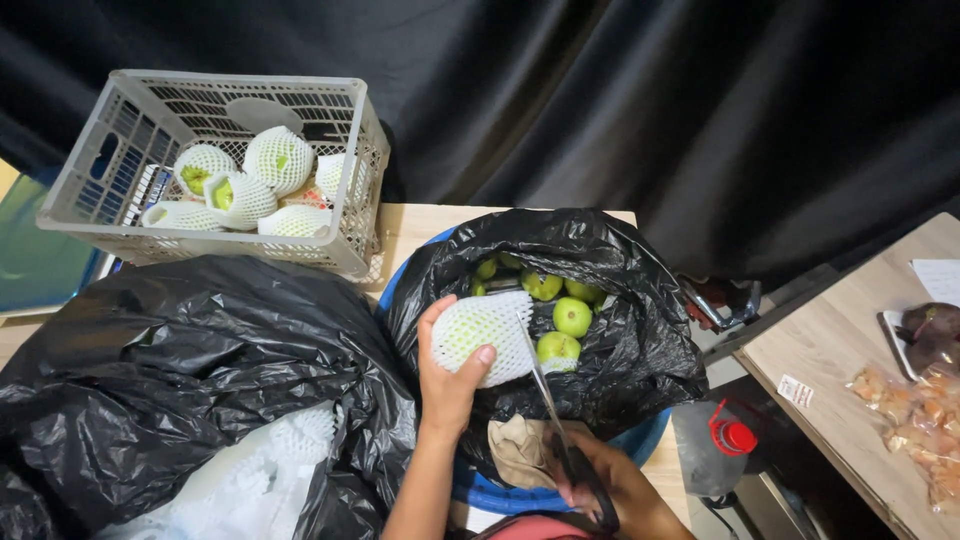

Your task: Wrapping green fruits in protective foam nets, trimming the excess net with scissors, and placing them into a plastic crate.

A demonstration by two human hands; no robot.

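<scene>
- Black bag [610, 370] in a blue tub [500, 495] holds loose green guavas [572, 316].
- Left hand [447, 375] grips a foam-netted guava [483, 337] above it.
- Right hand [600, 485] clasps scissors [555, 420].
- Grey crate [215, 165] holds netted guavas [278, 158].

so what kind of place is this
Probably a small makeshift fruit-packing spot: a grey crate of net-wrapped fruit, a black bag of loose green fruit, and a bag of foam nets.

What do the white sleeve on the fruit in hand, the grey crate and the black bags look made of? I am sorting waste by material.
The sleeve looks like soft white foam netting: open diamond mesh, matte. The crate seems rigid grey plastic, with moulded lattice walls. The bags look like thin plastic film: glossy and crinkled.
</scene>
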